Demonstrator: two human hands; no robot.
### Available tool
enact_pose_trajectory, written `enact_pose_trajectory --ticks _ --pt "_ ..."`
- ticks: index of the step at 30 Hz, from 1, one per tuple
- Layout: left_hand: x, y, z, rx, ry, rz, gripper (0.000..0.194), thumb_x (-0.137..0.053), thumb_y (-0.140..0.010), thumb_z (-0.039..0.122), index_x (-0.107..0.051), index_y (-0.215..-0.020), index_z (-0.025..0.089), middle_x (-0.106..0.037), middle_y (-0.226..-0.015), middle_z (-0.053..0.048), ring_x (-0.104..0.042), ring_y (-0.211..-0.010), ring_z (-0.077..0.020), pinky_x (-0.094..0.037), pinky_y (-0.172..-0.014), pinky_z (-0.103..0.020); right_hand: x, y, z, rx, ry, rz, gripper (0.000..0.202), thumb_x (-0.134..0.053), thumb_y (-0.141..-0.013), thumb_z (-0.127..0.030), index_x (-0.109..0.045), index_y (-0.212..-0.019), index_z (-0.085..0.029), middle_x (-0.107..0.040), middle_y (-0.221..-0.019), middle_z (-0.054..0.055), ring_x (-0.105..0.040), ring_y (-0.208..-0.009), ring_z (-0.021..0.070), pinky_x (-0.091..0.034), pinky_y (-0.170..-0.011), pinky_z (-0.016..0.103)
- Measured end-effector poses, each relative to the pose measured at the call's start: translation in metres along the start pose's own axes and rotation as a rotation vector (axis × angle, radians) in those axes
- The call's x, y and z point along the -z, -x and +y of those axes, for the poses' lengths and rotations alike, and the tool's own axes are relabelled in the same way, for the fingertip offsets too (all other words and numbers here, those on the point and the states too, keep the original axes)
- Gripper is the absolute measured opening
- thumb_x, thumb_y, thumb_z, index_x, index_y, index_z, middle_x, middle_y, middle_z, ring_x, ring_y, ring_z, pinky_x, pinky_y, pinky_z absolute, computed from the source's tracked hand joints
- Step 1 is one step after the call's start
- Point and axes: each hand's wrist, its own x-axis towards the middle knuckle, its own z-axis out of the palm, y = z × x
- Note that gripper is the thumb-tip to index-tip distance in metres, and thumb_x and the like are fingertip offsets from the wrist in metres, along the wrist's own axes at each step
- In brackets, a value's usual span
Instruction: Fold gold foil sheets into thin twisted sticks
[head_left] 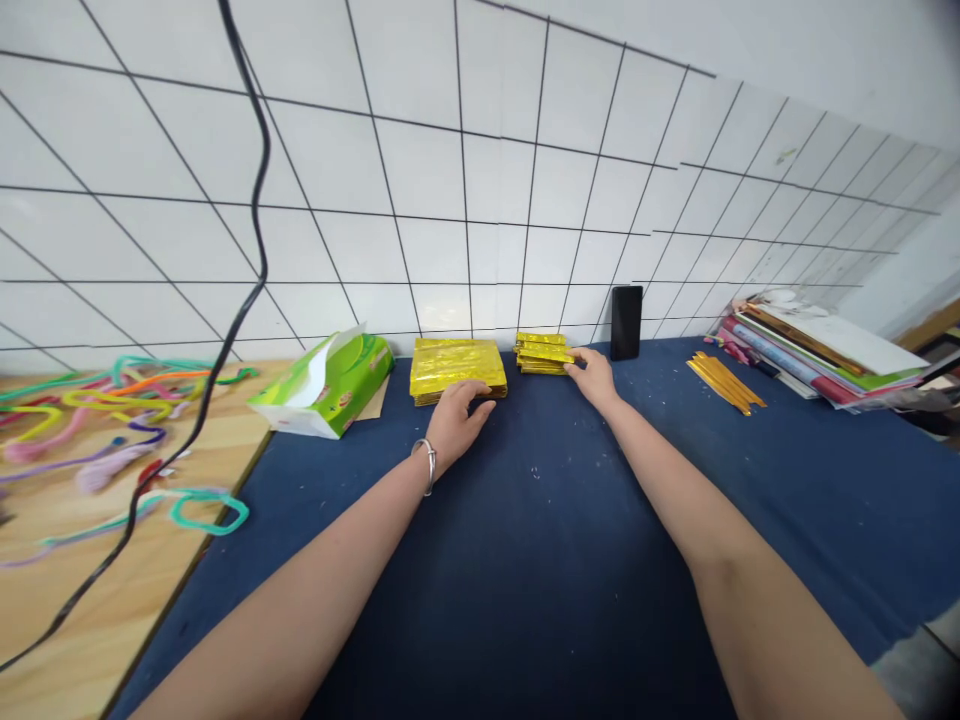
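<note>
Forearms [322, 580] extend, left hand [459, 425] open against large gold stack [457, 364], right hand [595, 376] touching small gold stack [541, 354], grip unclear.

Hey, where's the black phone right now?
In the head view, the black phone stands upright against the tiled wall, just right of the smaller stack of gold packets that the right hand touches.
</note>
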Motion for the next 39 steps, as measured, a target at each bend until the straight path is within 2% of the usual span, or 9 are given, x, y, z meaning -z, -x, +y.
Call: enact_pose_trajectory --ticks 10,18,22,26,28,31,33,35,39 --pt "0.001 -0.002 0.002 0.041 0.017 -0.049 0.021 -0.05 -0.085 0.029 -0.059 -0.102 0.021 -0.062 -0.101 -0.004 -0.056 -0.097 -0.0186 -0.047 -0.081 -0.031 -0.01 -0.043 0.007 0.008 -0.05 0.007 0.031 -0.056 -0.069 -0.025 -0.065 -0.098 -0.02 -0.068 -0.092 0.004 -0.061 -0.086 0.0213 -0.047 -0.083 0.038" --pt "0.006 -0.003 0.011 0.018 0.038 -0.173 0.017 -0.047 -0.086 0.028 -0.062 -0.085 0.021 -0.066 -0.083 0.001 -0.059 -0.076 -0.0123 -0.044 -0.072 -0.022 -0.002 -0.038 -0.005 0.054 0.032 0.111 0.035 -0.05 -0.072 -0.026 -0.062 -0.105 -0.018 -0.064 -0.103 0.009 -0.055 -0.099 0.0255 -0.038 -0.094 0.045" --pt "0.008 -0.002 0.012 0.014 0.041 -0.213 0.018 -0.049 -0.084 0.03 -0.064 -0.082 0.021 -0.066 -0.078 0.001 -0.058 -0.069 -0.0113 -0.042 -0.064 -0.02 -0.003 -0.029 -0.031 0.136 0.06 0.114 0.029 -0.045 -0.08 -0.031 -0.062 -0.099 -0.018 -0.063 -0.101 0.01 -0.052 -0.1 0.0247 -0.035 -0.094 0.045" --pt "0.009 0.0 0.012 0.019 0.038 -0.21 0.019 -0.049 -0.083 0.031 -0.065 -0.083 0.021 -0.065 -0.073 0.001 -0.057 -0.065 -0.0113 -0.041 -0.062 -0.02 -0.027 -0.018 -0.082 0.299 0.043 -0.025 0.023 -0.048 -0.083 -0.038 -0.065 -0.091 -0.024 -0.065 -0.095 0.002 -0.055 -0.093 0.0194 -0.039 -0.09 0.036" --pt "0.011 0.001 0.013 0.014 0.032 -0.199 0.019 -0.049 -0.083 0.031 -0.065 -0.082 0.021 -0.065 -0.072 0.001 -0.056 -0.065 -0.0112 -0.04 -0.062 -0.02 -0.046 -0.017 -0.111 0.474 0.039 -0.162 0.023 -0.051 -0.083 -0.038 -0.065 -0.094 -0.025 -0.065 -0.097 0.003 -0.054 -0.095 0.0201 -0.037 -0.092 0.037" --pt "0.015 0.003 0.016 0.008 0.013 -0.168 0.02 -0.049 -0.082 0.032 -0.064 -0.078 0.02 -0.063 -0.069 0.002 -0.054 -0.061 -0.0107 -0.038 -0.06 -0.021 -0.076 -0.022 -0.143 0.552 0.07 -0.264 0.031 -0.057 -0.079 -0.041 -0.064 -0.103 -0.023 -0.062 -0.108 0.006 -0.05 -0.104 0.0243 -0.033 -0.095 0.041" --pt "0.019 0.005 0.018 0.011 -0.005 -0.134 0.022 -0.047 -0.083 0.033 -0.062 -0.075 0.02 -0.061 -0.066 0.002 -0.051 -0.057 -0.0105 -0.036 -0.058 -0.022 -0.096 -0.029 -0.154 0.499 0.093 -0.385 0.035 -0.061 -0.075 -0.042 -0.064 -0.104 -0.023 -0.062 -0.109 0.007 -0.05 -0.105 0.0253 -0.033 -0.095 0.041" --pt "0.022 0.006 0.02 0.016 -0.02 -0.104 0.025 -0.044 -0.084 0.034 -0.061 -0.073 0.019 -0.059 -0.065 0.001 -0.049 -0.056 -0.0106 -0.035 -0.056 -0.022 -0.114 -0.036 -0.156 0.483 0.098 -0.459 0.033 -0.067 -0.069 -0.041 -0.067 -0.096 -0.022 -0.066 -0.096 0.006 -0.054 -0.094 0.0241 -0.038 -0.088 0.038" --pt "0.025 0.009 0.022 0.016 -0.03 -0.085 0.025 -0.043 -0.083 0.035 -0.06 -0.073 0.019 -0.06 -0.066 0.001 -0.049 -0.057 -0.0116 -0.033 -0.056 -0.023 -0.133 -0.04 -0.147 0.433 0.082 -0.53 0.028 -0.071 -0.063 -0.039 -0.068 -0.085 -0.021 -0.066 -0.085 0.003 -0.056 -0.082 0.02 -0.042 -0.077 0.033"
